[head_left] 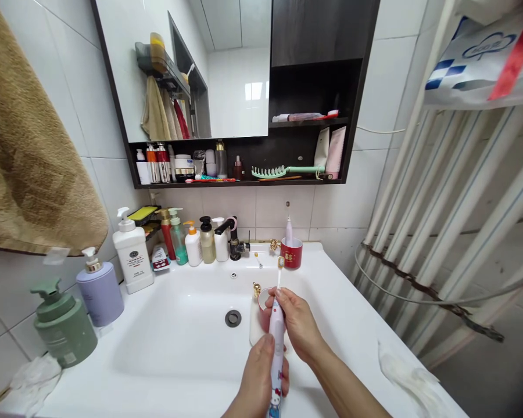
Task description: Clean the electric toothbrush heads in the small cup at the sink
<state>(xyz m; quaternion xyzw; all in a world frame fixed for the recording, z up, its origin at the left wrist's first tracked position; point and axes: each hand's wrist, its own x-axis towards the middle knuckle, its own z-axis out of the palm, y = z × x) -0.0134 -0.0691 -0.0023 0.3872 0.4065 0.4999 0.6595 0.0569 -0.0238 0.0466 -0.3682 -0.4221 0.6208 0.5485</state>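
My left hand (259, 377) is wrapped round the lower handle of a white and pink electric toothbrush (276, 342), which stands nearly upright over the white sink (187, 325). My right hand (298, 322) pinches the upper part of the same toothbrush, just below its thin neck and small brush head (280, 264). Behind the hands, a red cup (262, 310) is partly hidden, seemingly in the basin near a white faucet part.
A red mug (292, 253) holding a toothbrush stands at the sink's back. Several pump bottles (133, 255) line the left and back rim. A brown towel (30, 151) hangs left. White radiator pipes (440, 220) rise at right. A mirror cabinet (239, 168) with toiletries hangs above.
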